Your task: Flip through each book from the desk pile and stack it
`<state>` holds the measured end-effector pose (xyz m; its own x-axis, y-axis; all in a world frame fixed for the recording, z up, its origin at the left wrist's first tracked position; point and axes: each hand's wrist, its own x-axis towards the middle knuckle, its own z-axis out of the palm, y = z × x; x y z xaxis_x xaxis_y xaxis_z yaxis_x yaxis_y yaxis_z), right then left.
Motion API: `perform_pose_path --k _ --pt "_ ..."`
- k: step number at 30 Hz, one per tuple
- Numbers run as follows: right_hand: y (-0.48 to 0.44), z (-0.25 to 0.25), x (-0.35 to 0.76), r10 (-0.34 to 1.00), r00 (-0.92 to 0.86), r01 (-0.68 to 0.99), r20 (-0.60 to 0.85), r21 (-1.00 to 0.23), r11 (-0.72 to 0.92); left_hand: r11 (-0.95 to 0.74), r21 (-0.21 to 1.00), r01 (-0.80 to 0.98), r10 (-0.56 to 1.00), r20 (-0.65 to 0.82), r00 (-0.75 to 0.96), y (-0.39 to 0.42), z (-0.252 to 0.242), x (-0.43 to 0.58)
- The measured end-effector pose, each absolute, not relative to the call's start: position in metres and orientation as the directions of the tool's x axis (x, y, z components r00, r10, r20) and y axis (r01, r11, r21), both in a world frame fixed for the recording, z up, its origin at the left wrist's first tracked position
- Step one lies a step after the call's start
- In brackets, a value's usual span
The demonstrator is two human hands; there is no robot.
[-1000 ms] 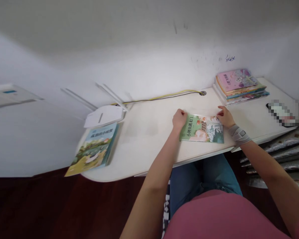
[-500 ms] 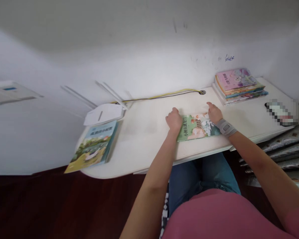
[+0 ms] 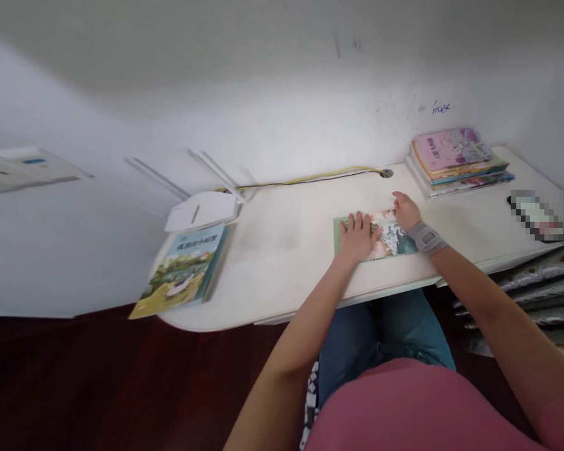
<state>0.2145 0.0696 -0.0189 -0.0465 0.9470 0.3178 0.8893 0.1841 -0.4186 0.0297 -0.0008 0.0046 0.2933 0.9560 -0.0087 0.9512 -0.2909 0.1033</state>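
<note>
A thin green picture book [image 3: 393, 240] with a wave scene on its cover lies closed on the white desk [image 3: 282, 269]. Spread flat over the cover's left half, my left hand [image 3: 357, 241] hides most of the title. My right hand [image 3: 407, 212], with a grey band at the wrist, is curled at the book's upper right edge. One finger juts out past the far edge, and its other fingertips are partly hidden.
A blue-and-yellow book [image 3: 181, 269] overhangs the desk's left end, beside a white router [image 3: 202, 212] with antennas. Cables [image 3: 310, 179] run along the wall to a desk hole. A stack of books [image 3: 455, 160] and a blurred phone [image 3: 536, 216] are on the right.
My left hand has moved from the book's left edge to the right, opening from a closed grip to lie flat on the cover. My right hand stays at the right edge.
</note>
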Motion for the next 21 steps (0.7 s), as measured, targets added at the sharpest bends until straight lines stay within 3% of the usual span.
perform_pose_path --k 4,6,9,12,16,21 --pt "0.060 -0.004 0.200 0.936 -0.077 0.898 0.344 -0.384 0.215 -0.266 0.109 0.958 0.963 -0.007 0.269 0.001 -0.005 0.031" --pt "0.048 0.003 0.177 0.907 -0.217 0.884 0.361 -0.321 0.339 -0.267 0.106 0.958 0.963 -0.010 0.269 0.002 -0.006 0.029" --pt "0.028 0.003 0.137 0.843 -0.468 0.807 0.266 -0.261 0.530 -0.308 0.075 0.948 0.950 -0.016 0.310 0.002 -0.007 0.023" --pt "0.016 -0.006 0.122 0.838 -0.494 0.800 0.233 -0.255 0.543 -0.337 0.050 0.940 0.941 -0.017 0.338 0.003 -0.006 0.018" --pt "0.016 -0.013 0.155 0.849 -0.490 0.821 0.198 -0.222 0.525 -0.328 0.104 0.939 0.942 -0.033 0.333 0.006 -0.007 0.014" --pt "0.018 -0.009 0.209 0.918 -0.384 0.917 0.104 -0.075 0.392 -0.107 0.146 0.983 0.992 -0.051 0.116 0.008 -0.004 -0.005"
